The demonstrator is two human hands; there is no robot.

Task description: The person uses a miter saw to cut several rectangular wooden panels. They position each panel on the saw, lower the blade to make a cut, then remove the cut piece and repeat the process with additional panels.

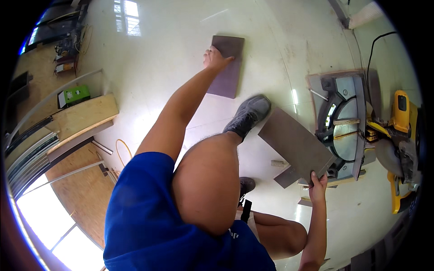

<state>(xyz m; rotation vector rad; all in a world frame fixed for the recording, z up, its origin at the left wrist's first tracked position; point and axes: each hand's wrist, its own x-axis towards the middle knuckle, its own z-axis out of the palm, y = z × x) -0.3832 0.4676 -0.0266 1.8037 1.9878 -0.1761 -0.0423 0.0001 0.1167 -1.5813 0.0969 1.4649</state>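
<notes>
My left hand (216, 58) reaches far forward to a flat brown rectangular board (228, 79) on the pale floor. Its fingers curl at the board's left edge and its thumb lies across the top face. At the right, my right hand (318, 184) grips the near corner of another brown panel (294, 140), thumb on top and fingers hidden beneath. This panel tilts across the view beside my shoe. A smaller brown piece (286, 177) shows below its lower left edge; whether the two are joined I cannot tell.
A yellow and black miter saw (400, 135) with a round blade and grey base (348, 131) stands at the right. My dark shoe (248, 115) is between the boards. A small offcut (277, 163) lies nearby. Leftward are a wooden bench (86, 117) and a green box (73, 95).
</notes>
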